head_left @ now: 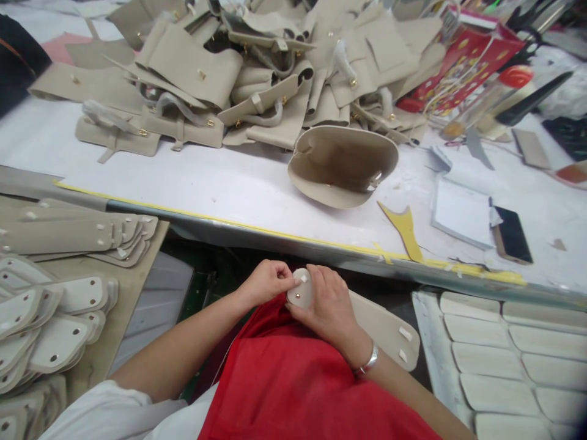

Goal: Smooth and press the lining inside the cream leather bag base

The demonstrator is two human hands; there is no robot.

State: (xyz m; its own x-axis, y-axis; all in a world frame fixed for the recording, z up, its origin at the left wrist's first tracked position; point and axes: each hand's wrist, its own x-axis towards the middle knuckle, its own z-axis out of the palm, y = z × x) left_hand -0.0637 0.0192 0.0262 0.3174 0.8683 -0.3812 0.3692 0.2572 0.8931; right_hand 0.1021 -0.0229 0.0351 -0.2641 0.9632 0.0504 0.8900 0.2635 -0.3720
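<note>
A long beige leather panel [380, 324] with rounded ends lies slantwise above my lap, over the red apron. My right hand [328, 302] grips it near its left end, thumb below and fingers over the top. That end carries a small white tab [303, 278] and a brass-coloured stud [298, 296]. Two more white tabs show at the far end. My left hand [274, 281] is closed in a pinch, its fingertips at the panel's edge beside the white tab. What sits between those fingertips is too small to make out.
A white-topped table [229, 189] holds a heap of beige bag parts [275, 73], an open beige bag body [343, 162], a yellow piece [406, 229], a notepad [463, 208] and a phone [512, 234]. Stacked panels [59, 336] lie left; a tray of pale pieces [493, 360] stands right.
</note>
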